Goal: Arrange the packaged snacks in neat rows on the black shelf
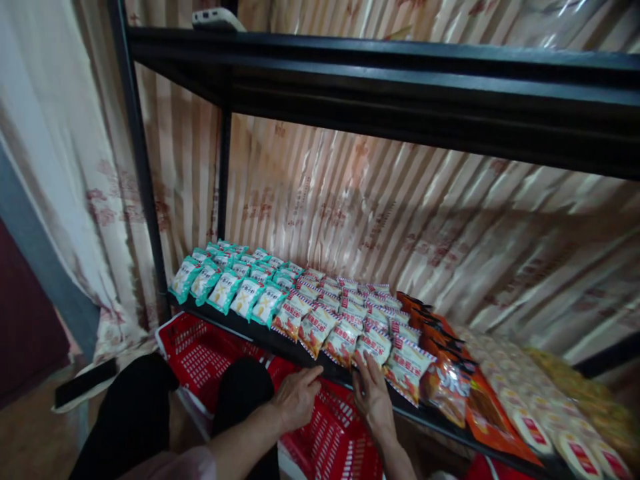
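My right hand is at the shelf's front edge, fingers stretched out and touching the lower end of a white and red snack packet. Just left of it, my left hand hovers near the edge, index finger extended and nothing held. In front of both hands, similar snack packets stand tilted back in rows. Teal and white packets fill the left end of the same shelf. To the right of the red and white ones lie orange bags.
Red plastic baskets stand below the shelf, by my knees. The upper black shelf spans above, with a white device on it. Pale round-labelled packs lie at the right. A patterned curtain hangs behind.
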`<state>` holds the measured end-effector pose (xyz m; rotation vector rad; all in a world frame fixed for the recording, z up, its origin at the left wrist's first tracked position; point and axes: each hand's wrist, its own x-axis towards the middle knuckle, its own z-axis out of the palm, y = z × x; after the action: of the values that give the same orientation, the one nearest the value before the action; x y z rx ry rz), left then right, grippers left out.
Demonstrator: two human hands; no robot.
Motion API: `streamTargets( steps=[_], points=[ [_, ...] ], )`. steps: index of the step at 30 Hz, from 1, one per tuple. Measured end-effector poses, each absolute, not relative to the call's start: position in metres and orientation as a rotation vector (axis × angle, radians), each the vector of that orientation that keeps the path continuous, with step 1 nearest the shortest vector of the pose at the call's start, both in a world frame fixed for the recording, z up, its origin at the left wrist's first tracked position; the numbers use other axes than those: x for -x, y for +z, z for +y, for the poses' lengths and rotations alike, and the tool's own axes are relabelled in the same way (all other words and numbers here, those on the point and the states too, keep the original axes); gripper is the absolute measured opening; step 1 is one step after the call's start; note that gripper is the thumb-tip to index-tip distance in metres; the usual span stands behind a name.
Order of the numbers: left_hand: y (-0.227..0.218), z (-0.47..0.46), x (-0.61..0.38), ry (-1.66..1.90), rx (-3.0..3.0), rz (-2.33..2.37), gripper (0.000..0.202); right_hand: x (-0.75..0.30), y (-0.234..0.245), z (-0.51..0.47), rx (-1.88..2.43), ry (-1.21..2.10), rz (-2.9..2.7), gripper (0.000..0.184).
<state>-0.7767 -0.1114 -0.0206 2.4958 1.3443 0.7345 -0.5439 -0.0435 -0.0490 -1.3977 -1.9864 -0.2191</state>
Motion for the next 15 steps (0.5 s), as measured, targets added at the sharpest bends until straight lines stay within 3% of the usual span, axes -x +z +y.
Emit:
streamTargets(
  steps=[15],
  points=[
    [-0.021, -0.117, 0.791, 0.785, -2.533, 1.271, 0.036, 0.57, -0.075, -0.024, 1.494, -0.139, -2.111, 0.065]
  ],
)
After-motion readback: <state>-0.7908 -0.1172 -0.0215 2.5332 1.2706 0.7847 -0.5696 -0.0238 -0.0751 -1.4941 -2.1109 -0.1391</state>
